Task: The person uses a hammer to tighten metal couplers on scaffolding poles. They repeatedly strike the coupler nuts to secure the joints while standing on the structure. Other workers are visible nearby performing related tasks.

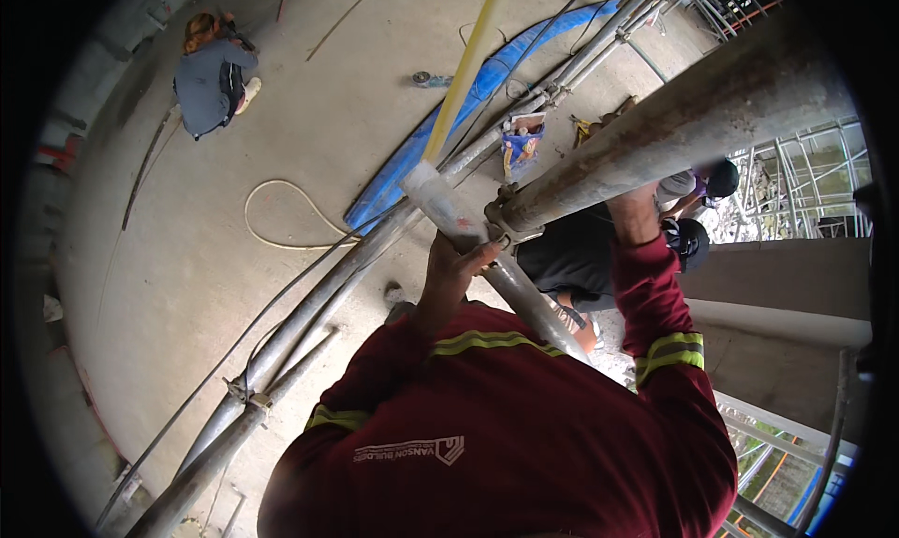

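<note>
Pipe (693, 121) mostly hides the right hand (633, 201), grip impossible to tell, while the left hand (453, 270) clasps a lower tube (532, 302).

Dull metal on the thick pipe (693, 126), blotchy, rough-looking — and the slimmer tube (536, 304), also metal, shows smoother grey! The blue strip (398, 180) gleams, glossy, plastic-looking — over matt concrete floor (309, 135). Maroon sleeve (646, 280): soft, matt cloth.
</note>
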`<state>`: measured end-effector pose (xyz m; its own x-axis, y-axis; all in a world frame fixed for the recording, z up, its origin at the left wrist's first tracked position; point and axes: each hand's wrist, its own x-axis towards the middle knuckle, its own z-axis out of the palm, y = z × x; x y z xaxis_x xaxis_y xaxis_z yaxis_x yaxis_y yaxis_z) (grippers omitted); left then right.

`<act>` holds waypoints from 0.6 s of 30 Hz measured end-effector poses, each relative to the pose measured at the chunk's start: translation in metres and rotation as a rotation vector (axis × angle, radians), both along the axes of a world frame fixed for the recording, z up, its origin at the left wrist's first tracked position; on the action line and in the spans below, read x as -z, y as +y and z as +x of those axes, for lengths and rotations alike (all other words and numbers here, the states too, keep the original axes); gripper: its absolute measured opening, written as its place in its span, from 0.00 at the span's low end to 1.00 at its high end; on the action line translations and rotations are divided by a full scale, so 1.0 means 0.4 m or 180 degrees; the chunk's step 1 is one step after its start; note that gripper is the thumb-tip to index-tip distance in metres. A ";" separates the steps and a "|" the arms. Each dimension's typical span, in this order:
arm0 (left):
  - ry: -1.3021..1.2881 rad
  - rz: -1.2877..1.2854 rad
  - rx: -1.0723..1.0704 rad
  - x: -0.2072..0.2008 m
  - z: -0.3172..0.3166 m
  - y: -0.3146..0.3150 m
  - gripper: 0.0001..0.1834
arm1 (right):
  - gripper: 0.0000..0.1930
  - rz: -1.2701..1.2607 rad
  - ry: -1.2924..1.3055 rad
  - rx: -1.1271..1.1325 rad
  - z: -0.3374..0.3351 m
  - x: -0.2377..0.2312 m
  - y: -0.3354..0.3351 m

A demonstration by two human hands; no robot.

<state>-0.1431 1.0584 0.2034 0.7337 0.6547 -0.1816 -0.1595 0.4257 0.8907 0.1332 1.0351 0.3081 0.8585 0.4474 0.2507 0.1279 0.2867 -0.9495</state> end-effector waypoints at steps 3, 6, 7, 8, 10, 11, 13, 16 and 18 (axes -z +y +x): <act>0.0032 0.0005 0.0343 0.074 0.002 0.032 0.14 | 0.10 0.0715 0.0627 -0.1377 0.119 0.049 -0.034; 0.0176 -0.0162 0.0404 0.101 -0.006 0.018 0.13 | 0.10 0.0579 0.0698 -0.1194 0.103 -0.050 -0.037; -0.0002 -0.0311 0.0290 0.058 -0.003 0.015 0.12 | 0.10 0.0608 0.0682 -0.1612 0.110 -0.047 -0.046; -0.0009 -0.0220 0.0315 0.069 -0.003 0.018 0.12 | 0.11 0.0635 0.0667 -0.2032 0.112 -0.041 -0.052; -0.0042 -0.0019 0.0373 0.107 -0.001 0.023 0.12 | 0.12 0.0826 0.0911 -0.2900 0.067 0.022 -0.020; 0.0089 -0.0142 0.0371 0.122 0.001 0.021 0.12 | 0.12 0.0723 0.0929 -0.2784 0.057 0.069 -0.024; 0.0390 -0.0356 0.0308 0.146 0.000 0.026 0.13 | 0.12 0.0329 0.0754 -0.2085 0.079 0.158 -0.030; 0.0448 -0.0142 0.0571 0.160 -0.030 0.059 0.12 | 0.13 0.0923 0.0775 -0.2413 0.092 0.048 -0.023; 0.0367 -0.0052 0.0631 0.168 -0.008 0.056 0.12 | 0.15 0.1225 0.0585 -0.2568 0.089 -0.038 -0.049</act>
